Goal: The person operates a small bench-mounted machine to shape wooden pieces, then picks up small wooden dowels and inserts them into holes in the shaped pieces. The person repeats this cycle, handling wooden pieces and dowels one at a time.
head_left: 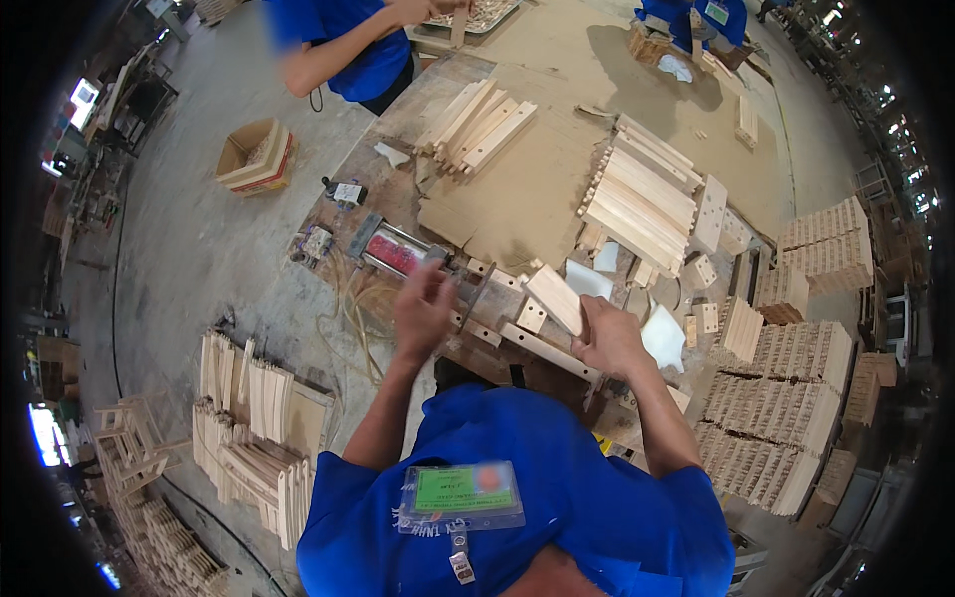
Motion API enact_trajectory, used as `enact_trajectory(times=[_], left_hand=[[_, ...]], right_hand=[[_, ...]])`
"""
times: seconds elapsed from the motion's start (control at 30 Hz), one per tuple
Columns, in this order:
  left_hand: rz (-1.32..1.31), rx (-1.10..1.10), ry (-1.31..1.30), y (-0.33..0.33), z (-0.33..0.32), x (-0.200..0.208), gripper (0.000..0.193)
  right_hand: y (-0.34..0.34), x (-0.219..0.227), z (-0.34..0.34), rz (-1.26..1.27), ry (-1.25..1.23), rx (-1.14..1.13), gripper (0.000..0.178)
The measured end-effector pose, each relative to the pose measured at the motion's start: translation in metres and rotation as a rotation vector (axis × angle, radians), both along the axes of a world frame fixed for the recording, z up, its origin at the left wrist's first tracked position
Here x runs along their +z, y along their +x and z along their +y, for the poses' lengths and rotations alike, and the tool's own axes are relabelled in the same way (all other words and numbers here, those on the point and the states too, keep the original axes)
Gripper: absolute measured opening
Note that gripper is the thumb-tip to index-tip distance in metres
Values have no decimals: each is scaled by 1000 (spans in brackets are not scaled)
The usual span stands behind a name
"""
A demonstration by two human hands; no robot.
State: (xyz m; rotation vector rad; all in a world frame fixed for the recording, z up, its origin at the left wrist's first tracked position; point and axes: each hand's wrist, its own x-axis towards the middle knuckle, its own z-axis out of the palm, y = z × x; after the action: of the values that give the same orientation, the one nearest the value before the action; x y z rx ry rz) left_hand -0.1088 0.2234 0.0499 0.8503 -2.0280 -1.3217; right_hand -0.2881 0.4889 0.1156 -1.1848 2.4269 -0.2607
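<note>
In my right hand is a short, flat wooden block, gripped at its near right end and tilted over the clamping jig. My left hand hovers beside the air cylinder with the red label. Motion blurs it, but its fingers look apart and nothing shows between them. Below and between both hands runs the jig's wooden rail, with a small drilled wooden piece by it. White foam sheets lie just beyond my right hand.
Long wooden slats are stacked at the table's far right, with another bundle farther left. Block stacks stand to the right. Pale hoses hang at the left edge. A cardboard box sits on the floor. Co-workers work opposite.
</note>
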Motion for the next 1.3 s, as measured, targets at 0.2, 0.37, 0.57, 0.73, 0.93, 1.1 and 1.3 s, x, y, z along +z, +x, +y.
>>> enact_trajectory(times=[0.2,0.37,0.57,0.73,0.93,1.1,1.3], left_hand=[[-64,410,-213,56,-100,-13,32],[-207,628,-336,86,-149,-12,37],[-554,713,-418,113,-181,-32,54],[-704,709,-416,118,-206,-41,56],[-652,682,-513,94,-227,-41,39],[-747,614,-686,77,-243,-47,37],[-732,537,-684,74,-249,-43,35]], right_hand=[[11,-27,-20,-1,143,142,40],[15,-45,-32,0,123,172,42],[18,-52,-15,0,62,138,43],[19,-52,-2,18,78,88,44],[16,-60,1,15,64,60,42],[13,-61,-4,5,113,46,42],[10,-58,-6,-38,153,24,43]])
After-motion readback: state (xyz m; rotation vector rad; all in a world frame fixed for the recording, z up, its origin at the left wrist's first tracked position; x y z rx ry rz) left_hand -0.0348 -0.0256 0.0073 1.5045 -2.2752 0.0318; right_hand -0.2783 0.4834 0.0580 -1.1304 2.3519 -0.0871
